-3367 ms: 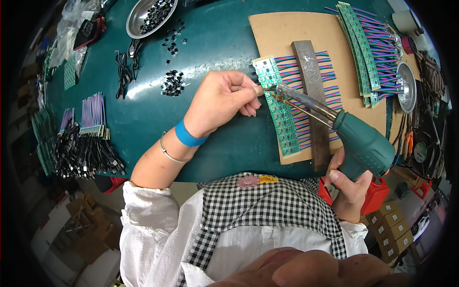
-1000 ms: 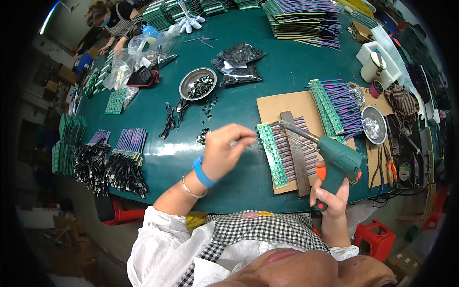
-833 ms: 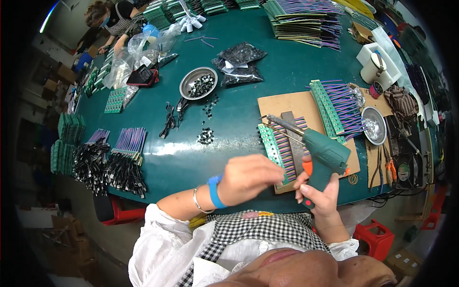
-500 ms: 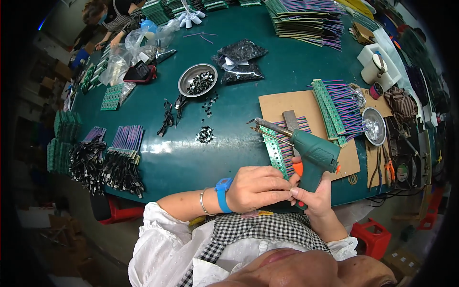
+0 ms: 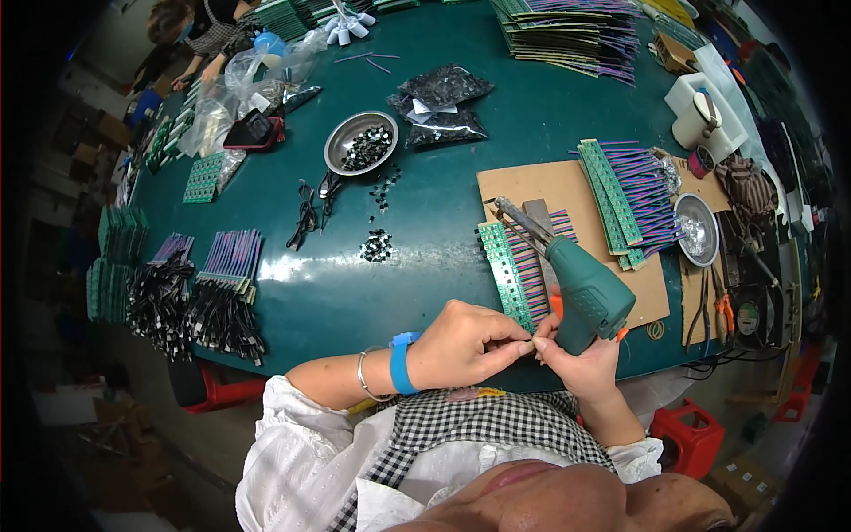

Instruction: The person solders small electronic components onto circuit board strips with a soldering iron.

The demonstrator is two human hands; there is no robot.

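A green soldering gun [image 5: 589, 288] with a metal barrel and an orange trigger is held in my right hand [image 5: 585, 365], its tip pointing to the far left. My right thumb and fingertips meet those of my left hand [image 5: 459, 348], pinched on something too small to make out. Below the barrel, a green circuit board strip [image 5: 507, 275] with purple and dark wires lies on a brown board [image 5: 510, 186]. A grey metal bar [image 5: 537, 213] rests across the wires. More wired circuit board strips [image 5: 612, 199] are stacked to the right.
A metal bowl [image 5: 330, 152] of small black parts stands mid-table, with bagged black parts [image 5: 448, 97] behind it. Cable bundles [image 5: 226, 301] lie at left. At right are another metal bowl [image 5: 705, 208], pliers [image 5: 725, 312] and a white container [image 5: 700, 124]. Another person [image 5: 208, 44] works far left.
The soldering gun has tilted, its tip swinging farther from me and to the right. My left fingers have drawn into a tighter pinch against my right fingertips. The view has shifted slightly.
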